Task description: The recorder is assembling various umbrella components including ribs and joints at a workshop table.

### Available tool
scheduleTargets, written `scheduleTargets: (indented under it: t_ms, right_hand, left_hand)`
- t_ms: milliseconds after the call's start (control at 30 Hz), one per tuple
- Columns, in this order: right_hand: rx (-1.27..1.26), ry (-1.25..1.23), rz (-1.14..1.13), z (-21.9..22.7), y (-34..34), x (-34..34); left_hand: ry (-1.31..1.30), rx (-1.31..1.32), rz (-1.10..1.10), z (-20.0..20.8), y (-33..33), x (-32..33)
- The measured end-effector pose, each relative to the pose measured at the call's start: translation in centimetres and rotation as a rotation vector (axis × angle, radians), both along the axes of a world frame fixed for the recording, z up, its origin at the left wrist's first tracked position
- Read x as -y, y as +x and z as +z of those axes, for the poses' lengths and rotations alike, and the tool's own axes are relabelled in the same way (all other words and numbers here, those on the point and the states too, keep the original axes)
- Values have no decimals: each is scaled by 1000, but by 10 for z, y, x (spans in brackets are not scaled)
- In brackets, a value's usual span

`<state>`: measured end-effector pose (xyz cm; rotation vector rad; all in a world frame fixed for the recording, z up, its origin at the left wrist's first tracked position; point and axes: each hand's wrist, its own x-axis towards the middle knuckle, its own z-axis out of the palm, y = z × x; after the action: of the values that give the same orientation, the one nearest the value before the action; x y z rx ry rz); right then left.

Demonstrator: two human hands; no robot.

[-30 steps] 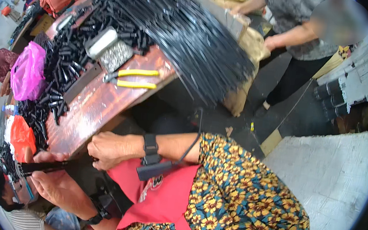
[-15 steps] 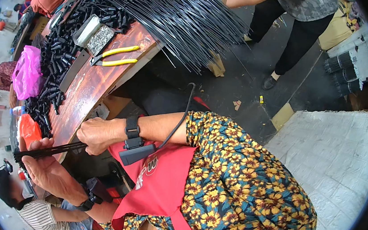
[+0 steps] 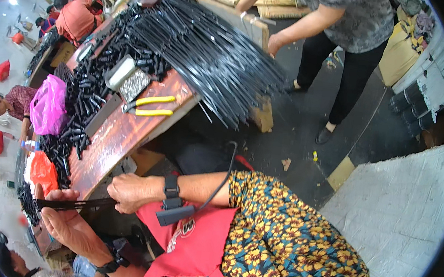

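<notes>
A bundle of thin black strips [image 3: 82, 203] stretches between my two hands, beside the table's near edge. My right hand [image 3: 132, 191] is closed in a fist around one end. My left hand [image 3: 74, 231] is turned palm up, and the strips cross between its thumb and fingers near their other end. Part of that grip is hidden by the strips. On the wooden table [image 3: 109, 156] close by lie pliers with yellow handles [image 3: 154, 105], a flat grey blade-like piece [image 3: 104, 113] and a heap of short black tubular parts [image 3: 83, 97].
Long black rods [image 3: 209, 56] jut over the table's edge. A tray of small metal pieces [image 3: 134, 85], a pink plastic bag [image 3: 49, 104] and an orange bag [image 3: 44, 170] sit on the table. Another person in black trousers [image 3: 342, 75] stands beyond the rods; more people are farther left.
The whole view has shifted, so table and hands sit lower and farther right in the picture. Both hands keep their hold on the strips. More of the standing person's arms shows.
</notes>
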<state>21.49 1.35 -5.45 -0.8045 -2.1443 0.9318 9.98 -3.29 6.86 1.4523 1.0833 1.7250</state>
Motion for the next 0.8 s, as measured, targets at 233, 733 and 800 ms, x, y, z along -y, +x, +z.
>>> scheduleTargets:
  t_ms: [233,733,800]
  right_hand:
    - [16,71,-30,34,-4,-1]
    - [11,127,-199,-13,1,-62]
    - [10,127,-205,-13,-3,-63]
  left_hand:
    - [71,25,-105,32,-23,-7]
    - [-27,41,-84,-4,-15,-73]
    - [-18,55,-103,-3,-17,-76]
